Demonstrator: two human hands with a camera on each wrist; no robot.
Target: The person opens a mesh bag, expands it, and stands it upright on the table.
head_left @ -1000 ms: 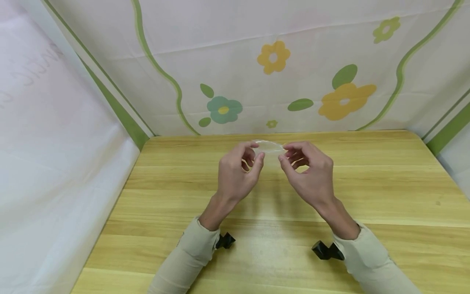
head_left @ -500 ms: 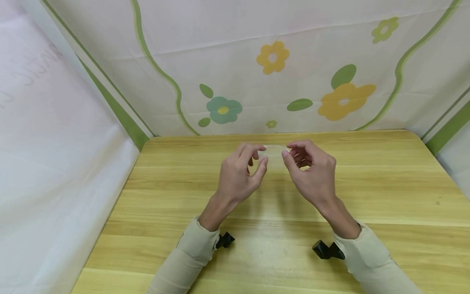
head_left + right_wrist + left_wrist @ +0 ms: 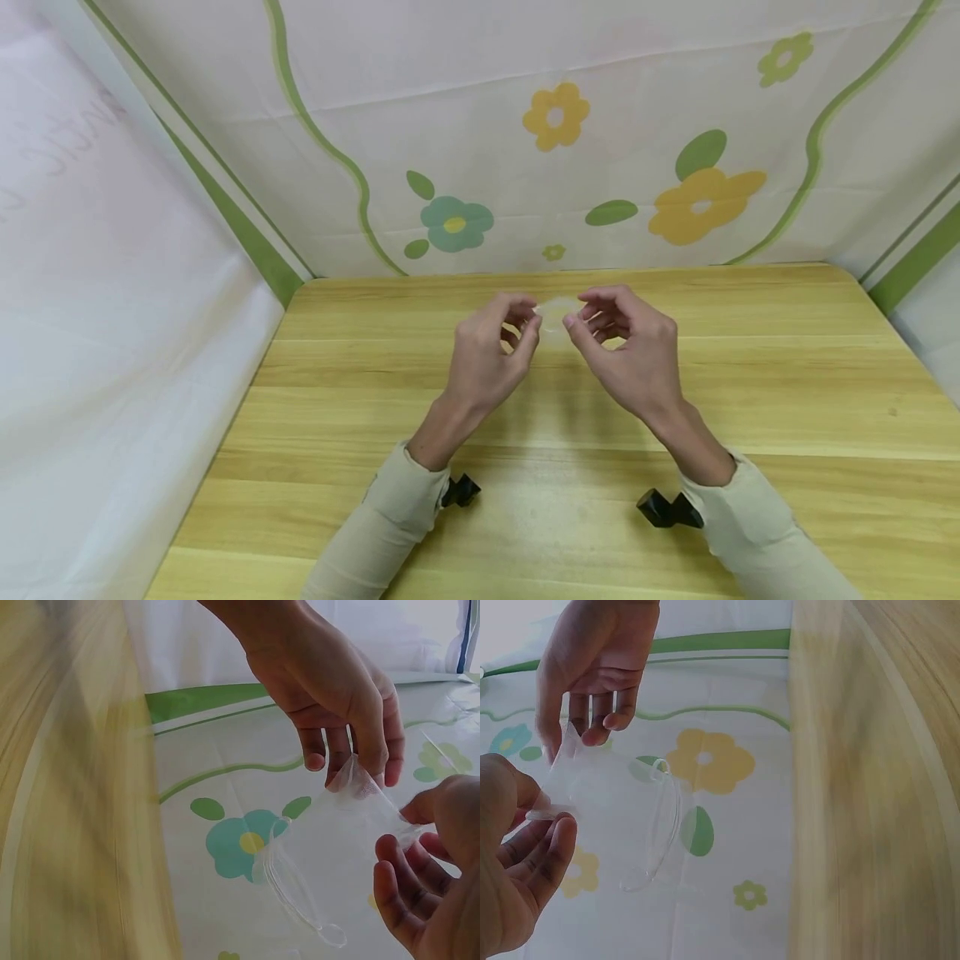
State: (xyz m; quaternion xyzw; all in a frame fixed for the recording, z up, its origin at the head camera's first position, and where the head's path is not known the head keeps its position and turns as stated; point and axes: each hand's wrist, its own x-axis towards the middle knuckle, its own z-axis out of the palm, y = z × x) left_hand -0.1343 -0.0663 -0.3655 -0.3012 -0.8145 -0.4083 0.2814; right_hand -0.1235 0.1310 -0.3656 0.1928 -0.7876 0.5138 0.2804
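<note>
A small see-through white bag [image 3: 556, 320] is held up between both hands above the table. Its cloth looks thin and mesh-like in the right wrist view, and a clear cord-like rim [image 3: 676, 817] curves along its lower edge with a rounded loop at each end. My left hand [image 3: 486, 357] pinches one upper corner of the bag between thumb and fingers. At the opposite corner, my right hand [image 3: 632, 358] pinches with thumb and forefinger, its other fingers loosely bent. In the head view the bag's top shows as a pale oval between the fingertips.
Beneath the hands lies a wooden table [image 3: 375, 408]. A white curtain [image 3: 480, 100] with printed flowers stands along the table's back edge, and a plain white sheet [image 3: 112, 350] hangs at the left. Black mounts [image 3: 660, 509] stick out from both sleeves.
The hands have stayed in nearly the same place. The fingers have shifted slightly on the bag's edge, and its mouth has changed from a wide thin oval to a narrower, rounder one.
</note>
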